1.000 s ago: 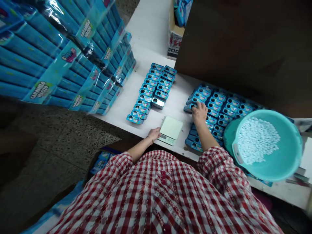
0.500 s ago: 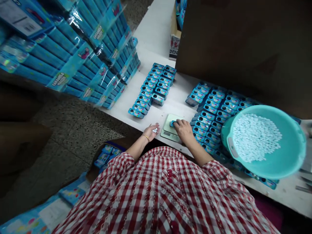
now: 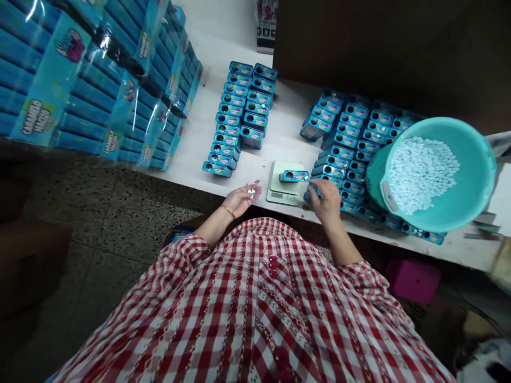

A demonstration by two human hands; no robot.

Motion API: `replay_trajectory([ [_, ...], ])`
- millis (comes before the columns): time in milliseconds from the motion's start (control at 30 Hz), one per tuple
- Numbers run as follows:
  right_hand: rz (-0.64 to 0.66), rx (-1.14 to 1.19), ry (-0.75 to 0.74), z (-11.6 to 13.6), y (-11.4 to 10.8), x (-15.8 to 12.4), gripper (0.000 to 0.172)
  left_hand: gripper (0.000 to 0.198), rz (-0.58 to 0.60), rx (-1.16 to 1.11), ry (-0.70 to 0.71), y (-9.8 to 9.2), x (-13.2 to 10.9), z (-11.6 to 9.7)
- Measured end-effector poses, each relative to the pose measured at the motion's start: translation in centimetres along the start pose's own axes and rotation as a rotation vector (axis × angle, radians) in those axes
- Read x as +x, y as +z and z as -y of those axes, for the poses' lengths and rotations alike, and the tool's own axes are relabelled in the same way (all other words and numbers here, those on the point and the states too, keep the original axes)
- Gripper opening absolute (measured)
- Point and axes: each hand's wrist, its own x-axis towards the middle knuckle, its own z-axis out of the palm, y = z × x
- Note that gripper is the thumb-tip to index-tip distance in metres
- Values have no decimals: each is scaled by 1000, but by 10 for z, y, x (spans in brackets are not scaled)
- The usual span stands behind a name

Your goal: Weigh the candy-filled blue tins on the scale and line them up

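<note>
A small blue tin [image 3: 293,176] lies on a pale green scale [image 3: 284,183] at the white table's front edge. My left hand [image 3: 241,197] is palm up just left of the scale, cupping a few small white candies [image 3: 251,191]. My right hand [image 3: 326,200] hovers to the right of the scale, fingers curled, touching a blue tin at the near corner of a large block of blue tins [image 3: 351,143]. A teal basin [image 3: 435,175] full of white candies rests on that block at the right.
Two rows of blue tins [image 3: 237,119] lie left of the scale. Shrink-wrapped stacks of blue packs [image 3: 99,80] fill the left. A dark brown board [image 3: 379,48] stands behind the table. A pink stool [image 3: 413,279] is under the table at the right.
My right hand took a tin from the block, set it on the scale, let go and moved right. My left hand turned palm up with white candies. The view shifted downward.
</note>
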Motion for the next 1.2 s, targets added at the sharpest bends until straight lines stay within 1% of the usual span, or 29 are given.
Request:
replay_trajectory([
  [67, 119, 100, -92, 32, 11, -9, 26, 29, 59, 32, -62, 2, -5, 7],
  [133, 287, 137, -185, 60, 25, -15, 30, 30, 114, 38, -109, 4, -9, 17],
  [200, 435, 86, -239, 79, 39, -19, 33, 33, 151, 18, -116, 3, -12, 29],
  [233, 498, 50, -260, 83, 45, -20, 33, 34, 160, 6, -117, 3, -13, 35],
  [300, 607, 4, -311, 83, 50, -21, 32, 35, 157, -13, -132, 2, -14, 45],
  [367, 696, 2, -358, 74, 48, -22, 29, 36, 138, -28, -149, 3, -14, 56],
  [467, 763, 44, -391, 57, 39, -22, 24, 37, 122, -65, -115, 10, -15, 69],
  [533, 766, 91, -384, 46, 34, -22, 22, 38, 146, -80, -96, 19, -16, 76],
  [667, 721, 159, -307, 26, 26, -20, 21, 37, 210, -84, -64, 44, -14, 84],
  [767, 663, 203, -267, 16, 19, -11, 20, 37, 226, -99, 1, 63, -11, 81],
  [867, 549, 283, -232, 7, 13, 6, 19, 34, 219, -104, 44, 76, -7, 69],
  [933, 445, 310, -205, 2, 11, 22, 20, 33, 184, -103, 69, 79, -5, 60],
  [1000, 367, 281, -193, -3, 12, 39, 22, 33, 128, -97, 98, 77, -4, 51],
  [1033, 355, 248, -199, -4, 14, 46, 22, 34, 100, -93, 111, 75, -4, 48],
  [1100, 376, 178, -229, -7, 18, 58, 21, 36, 53, -85, 123, 70, -5, 42],
  [1167, 413, 148, -268, -9, 21, 63, 20, 39, 17, -90, 121, 63, -8, 40],
  [1200, 408, 153, -281, -12, 21, 63, 20, 40, 6, -96, 118, 59, -9, 40],
])
